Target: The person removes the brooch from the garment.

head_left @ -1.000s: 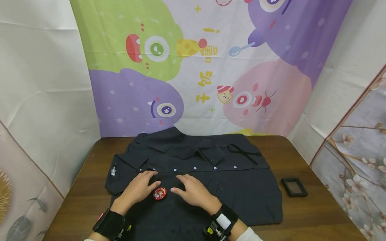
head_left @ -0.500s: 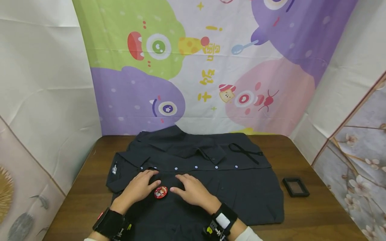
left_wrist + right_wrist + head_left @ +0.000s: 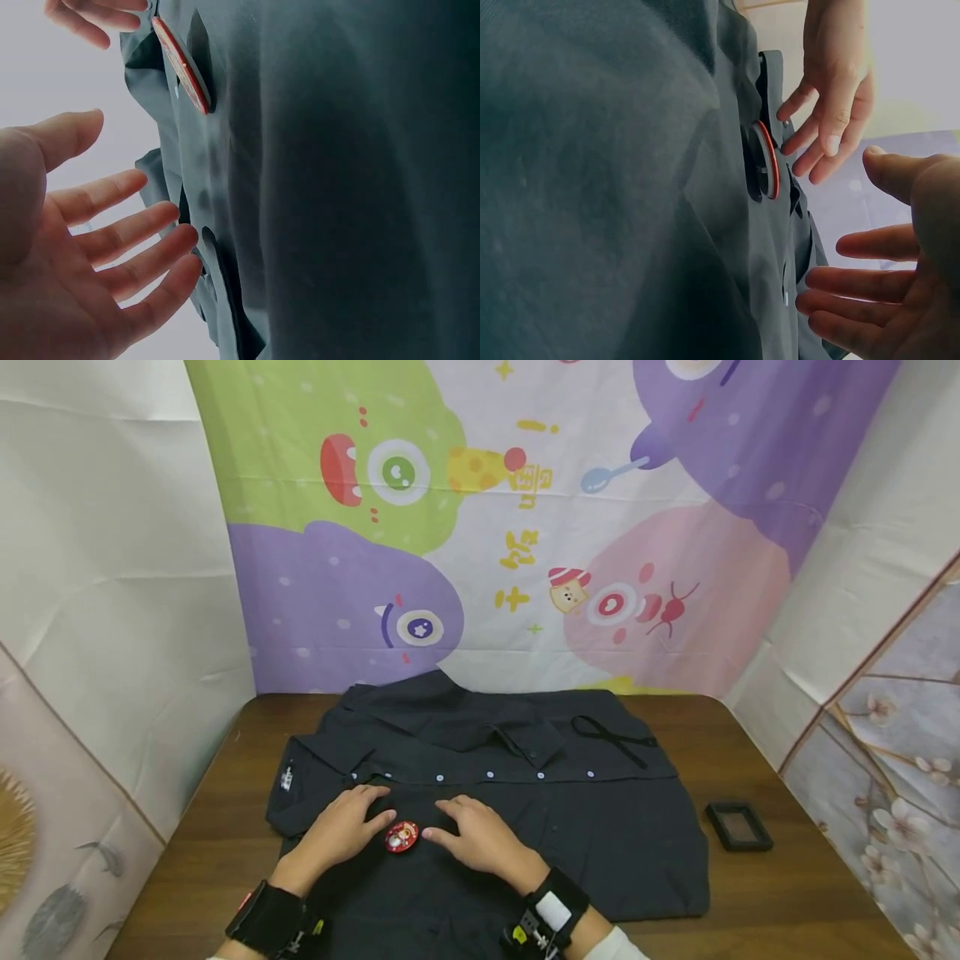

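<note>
A dark button-up shirt (image 3: 600, 852) lies spread on the table, a row of pale buttons across it. On its fabric sits a round red pin badge (image 3: 402, 837) with a printed picture; the right wrist view shows its red rim (image 3: 771, 161) edge-on against the cloth. Left of the badge is my left hand (image 3: 339, 827), fingers spread and relaxed, holding nothing. My right hand (image 3: 483, 837) hovers to the badge's right, also with loose, empty fingers. Neither hand touches the badge. Whether the badge is fastened to the shirt I cannot tell.
A small black square frame or tray (image 3: 738, 827) lies on the wooden table (image 3: 780, 902) right of the shirt. A thin black cord (image 3: 611, 741) crosses the shirt's upper right. Behind the table hangs a cartoon-printed cloth (image 3: 510, 635), with pale sheets at both sides.
The head view has shifted slightly, so the shirt and table sit a little farther right and higher. Both hands stay in nearly the same place beside the badge.
</note>
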A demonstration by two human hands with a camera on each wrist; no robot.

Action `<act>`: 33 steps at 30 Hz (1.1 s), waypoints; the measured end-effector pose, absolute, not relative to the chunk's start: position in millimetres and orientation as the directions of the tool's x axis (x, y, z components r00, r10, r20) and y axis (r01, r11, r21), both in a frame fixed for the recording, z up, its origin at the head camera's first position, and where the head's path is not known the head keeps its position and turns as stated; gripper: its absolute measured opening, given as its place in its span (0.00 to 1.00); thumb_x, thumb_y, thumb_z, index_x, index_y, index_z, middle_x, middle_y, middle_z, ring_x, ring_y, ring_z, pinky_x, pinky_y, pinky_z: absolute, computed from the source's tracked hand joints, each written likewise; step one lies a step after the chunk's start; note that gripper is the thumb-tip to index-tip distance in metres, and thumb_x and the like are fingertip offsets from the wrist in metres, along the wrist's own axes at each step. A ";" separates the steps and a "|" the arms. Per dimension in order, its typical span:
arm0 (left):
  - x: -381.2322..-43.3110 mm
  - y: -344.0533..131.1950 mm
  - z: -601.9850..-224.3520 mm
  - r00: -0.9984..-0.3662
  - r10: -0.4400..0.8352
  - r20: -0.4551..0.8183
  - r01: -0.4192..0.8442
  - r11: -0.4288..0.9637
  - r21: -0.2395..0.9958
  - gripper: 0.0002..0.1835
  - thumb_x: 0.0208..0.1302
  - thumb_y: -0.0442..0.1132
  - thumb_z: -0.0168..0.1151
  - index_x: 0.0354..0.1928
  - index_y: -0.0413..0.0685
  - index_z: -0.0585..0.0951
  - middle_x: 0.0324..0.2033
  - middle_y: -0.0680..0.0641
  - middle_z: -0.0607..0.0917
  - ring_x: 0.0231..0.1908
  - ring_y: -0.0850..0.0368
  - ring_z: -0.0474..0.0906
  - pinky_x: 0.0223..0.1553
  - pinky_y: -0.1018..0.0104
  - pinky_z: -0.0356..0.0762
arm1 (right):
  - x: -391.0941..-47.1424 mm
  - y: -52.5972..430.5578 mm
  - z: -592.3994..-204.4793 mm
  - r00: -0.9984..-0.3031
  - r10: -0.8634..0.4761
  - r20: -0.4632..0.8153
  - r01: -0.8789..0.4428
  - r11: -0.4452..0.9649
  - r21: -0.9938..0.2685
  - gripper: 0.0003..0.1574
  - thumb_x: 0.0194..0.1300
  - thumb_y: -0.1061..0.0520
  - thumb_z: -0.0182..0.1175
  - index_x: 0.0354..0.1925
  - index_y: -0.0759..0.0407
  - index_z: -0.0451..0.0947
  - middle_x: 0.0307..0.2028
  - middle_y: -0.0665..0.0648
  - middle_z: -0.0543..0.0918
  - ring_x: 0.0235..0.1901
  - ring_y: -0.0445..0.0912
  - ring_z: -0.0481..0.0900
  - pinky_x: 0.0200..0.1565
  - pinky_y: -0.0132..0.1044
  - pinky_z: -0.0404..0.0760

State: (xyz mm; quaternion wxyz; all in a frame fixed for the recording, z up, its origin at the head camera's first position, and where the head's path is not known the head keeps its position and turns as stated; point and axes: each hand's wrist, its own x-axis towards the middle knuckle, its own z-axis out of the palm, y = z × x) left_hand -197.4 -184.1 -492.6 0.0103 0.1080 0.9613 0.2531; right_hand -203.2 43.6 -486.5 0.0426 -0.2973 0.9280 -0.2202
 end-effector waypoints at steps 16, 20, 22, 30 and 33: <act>-193.5 -183.2 -497.3 -0.979 0.205 -0.005 0.178 0.859 0.480 0.23 0.62 0.48 0.57 0.55 0.43 0.75 0.54 0.37 0.77 0.55 0.38 0.70 0.54 0.37 0.67 | -202.1 41.0 -493.0 -0.792 -0.606 0.072 -0.576 0.704 -0.416 0.35 0.64 0.35 0.51 0.57 0.58 0.73 0.47 0.55 0.80 0.46 0.45 0.77 0.48 0.42 0.79; -192.4 -182.7 -498.6 -0.979 0.203 0.002 0.178 0.857 0.484 0.22 0.62 0.48 0.58 0.54 0.43 0.76 0.54 0.38 0.78 0.54 0.38 0.70 0.53 0.37 0.67 | -202.0 39.7 -495.9 -0.782 -0.615 0.097 -0.596 0.694 -0.403 0.35 0.63 0.35 0.52 0.56 0.58 0.74 0.46 0.55 0.81 0.44 0.44 0.77 0.46 0.40 0.79; -192.8 -182.5 -497.6 -0.979 0.203 0.007 0.181 0.857 0.483 0.21 0.63 0.48 0.57 0.54 0.43 0.76 0.53 0.39 0.78 0.54 0.39 0.71 0.54 0.38 0.67 | -202.5 39.0 -496.3 -0.780 -0.617 0.108 -0.602 0.690 -0.401 0.34 0.63 0.36 0.52 0.56 0.59 0.74 0.45 0.55 0.81 0.44 0.44 0.77 0.46 0.40 0.79; -193.0 -183.1 -496.7 -0.974 0.225 0.011 0.204 0.861 0.465 0.16 0.65 0.42 0.55 0.51 0.43 0.77 0.51 0.40 0.80 0.53 0.41 0.72 0.54 0.40 0.68 | -203.4 37.2 -494.8 -0.773 -0.626 0.106 -0.608 0.682 -0.407 0.33 0.63 0.37 0.54 0.56 0.59 0.74 0.46 0.55 0.81 0.44 0.44 0.78 0.47 0.40 0.79; -192.6 -182.7 -497.3 -0.973 0.230 0.005 0.206 0.859 0.469 0.16 0.64 0.42 0.56 0.52 0.43 0.77 0.51 0.40 0.80 0.53 0.41 0.72 0.54 0.40 0.68 | -203.2 36.7 -494.8 -0.776 -0.624 0.090 -0.599 0.684 -0.416 0.33 0.63 0.38 0.55 0.56 0.59 0.74 0.47 0.56 0.82 0.45 0.44 0.78 0.48 0.40 0.79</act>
